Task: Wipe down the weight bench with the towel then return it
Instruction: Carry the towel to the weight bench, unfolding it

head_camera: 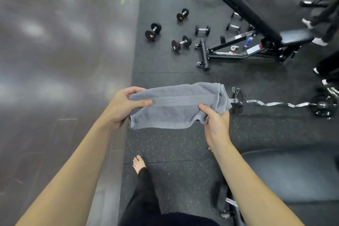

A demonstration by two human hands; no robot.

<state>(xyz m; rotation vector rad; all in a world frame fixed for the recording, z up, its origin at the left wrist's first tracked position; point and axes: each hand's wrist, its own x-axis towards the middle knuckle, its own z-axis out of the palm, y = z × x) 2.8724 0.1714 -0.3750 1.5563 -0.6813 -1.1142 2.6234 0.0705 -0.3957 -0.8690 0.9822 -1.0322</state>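
The left hand (122, 106) and right hand (216, 121) grasp the grey towel (176, 105) stretched sideways between them; the weight bench (293, 174) lies nearer the right hand.

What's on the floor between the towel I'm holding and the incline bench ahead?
In the head view, only bare black rubber flooring lies between the gray towel and the incline bench; the dumbbells sit further left.
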